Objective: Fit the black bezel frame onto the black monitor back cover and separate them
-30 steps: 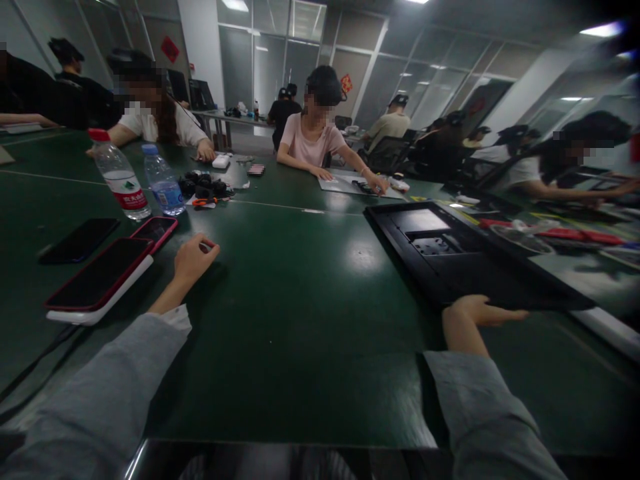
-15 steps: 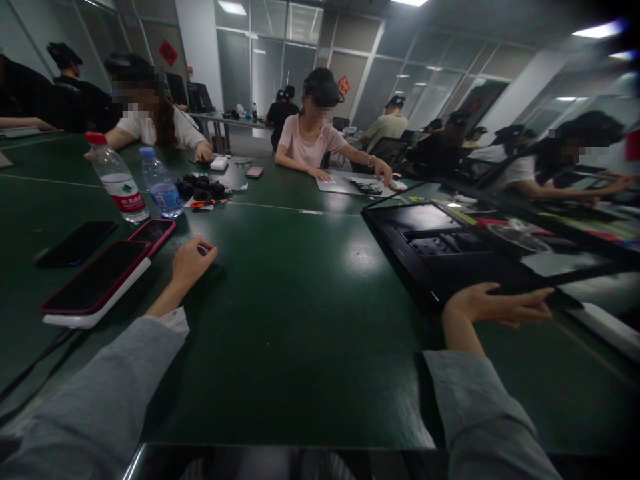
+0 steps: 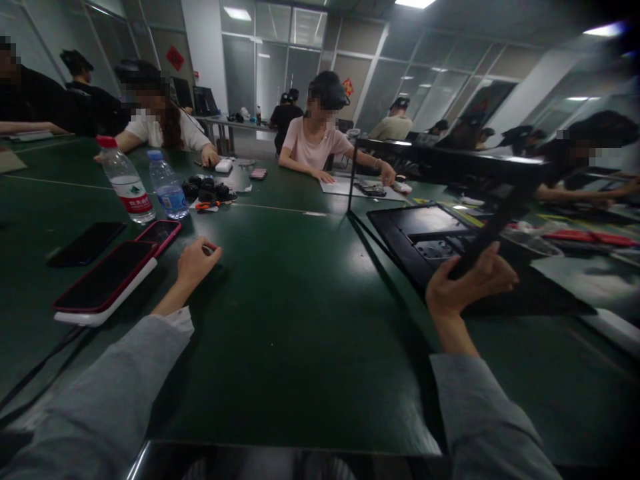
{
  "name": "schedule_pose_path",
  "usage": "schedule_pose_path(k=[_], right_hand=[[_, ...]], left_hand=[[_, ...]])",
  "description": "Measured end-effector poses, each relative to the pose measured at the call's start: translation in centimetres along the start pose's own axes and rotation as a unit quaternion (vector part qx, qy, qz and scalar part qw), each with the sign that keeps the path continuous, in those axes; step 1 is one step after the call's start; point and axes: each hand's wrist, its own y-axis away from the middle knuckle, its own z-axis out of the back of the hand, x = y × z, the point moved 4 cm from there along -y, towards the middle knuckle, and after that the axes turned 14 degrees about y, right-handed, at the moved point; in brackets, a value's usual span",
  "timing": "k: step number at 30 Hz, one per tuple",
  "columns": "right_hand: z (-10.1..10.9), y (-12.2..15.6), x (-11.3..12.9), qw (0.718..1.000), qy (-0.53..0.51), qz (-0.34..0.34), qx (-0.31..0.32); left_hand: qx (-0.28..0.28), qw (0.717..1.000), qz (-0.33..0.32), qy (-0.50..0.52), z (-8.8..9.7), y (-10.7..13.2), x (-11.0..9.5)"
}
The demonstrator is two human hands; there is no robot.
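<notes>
My right hand (image 3: pixel 465 283) grips the near edge of a thin black frame panel (image 3: pixel 450 163) and holds it tilted up off a flat black monitor back (image 3: pixel 435 243) that lies on the green table (image 3: pixel 300 300). The panel's far edge stands high above the table. My left hand (image 3: pixel 196 261) rests on the table with its fingers curled, a small reddish object at its fingertips. It lies just right of a red-cased phone (image 3: pixel 157 233) and a larger red-edged device (image 3: pixel 103 280).
Two water bottles (image 3: pixel 127 190) stand at the left, near a black phone (image 3: pixel 87 243) and a pile of small black parts (image 3: pixel 205 190). Several people sit working around the tables. Red and white items (image 3: pixel 590 237) lie at the right.
My right hand has lifted the black frame panel from lying flat on the monitor back to steeply raised. My left hand has stayed in place.
</notes>
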Motion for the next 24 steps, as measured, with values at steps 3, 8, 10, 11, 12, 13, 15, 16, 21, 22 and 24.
schedule_pose_path(k=[3,8,10,11,12,13,15,16,21,22,24], right_hand=[[0.5,0.2,1.3,0.996,0.014,0.056,-0.061],[0.7,0.8,3.9,0.997,-0.054,0.048,-0.010],[-0.1,1.2,4.5,0.993,-0.106,0.027,0.040],[-0.7,1.5,4.7,0.990,-0.127,0.021,0.063],[-1.3,1.7,4.7,0.986,-0.141,0.018,0.084],[-1.9,1.9,4.7,0.984,-0.147,0.017,0.101],[-2.9,2.2,4.5,0.982,-0.143,0.019,0.124],[-3.2,2.3,4.4,0.981,-0.139,0.019,0.131],[-4.7,2.5,3.9,0.977,-0.138,0.013,0.165],[-5.2,2.6,3.8,0.973,-0.144,0.009,0.180],[-6.7,3.2,3.5,0.960,-0.162,-0.002,0.229]], left_hand=[[-0.007,1.000,0.002,0.007,0.0,-0.1,0.2],[-0.041,0.995,-0.044,0.079,-0.2,-0.4,0.6],[-0.050,0.988,-0.075,0.126,-0.5,-0.5,0.7],[-0.051,0.984,-0.085,0.147,-0.7,-0.6,0.7],[-0.047,0.981,-0.089,0.165,-0.9,-0.6,0.8],[-0.037,0.979,-0.088,0.182,-1.1,-0.6,0.8],[0.004,0.975,-0.073,0.209,-1.6,-0.5,0.6],[0.025,0.974,-0.063,0.215,-1.7,-0.4,0.5],[0.049,0.975,-0.019,0.215,-1.8,0.0,0.4],[0.040,0.974,-0.008,0.221,-1.8,-0.1,0.7],[0.020,0.976,0.018,0.218,-1.8,-0.3,1.4]])
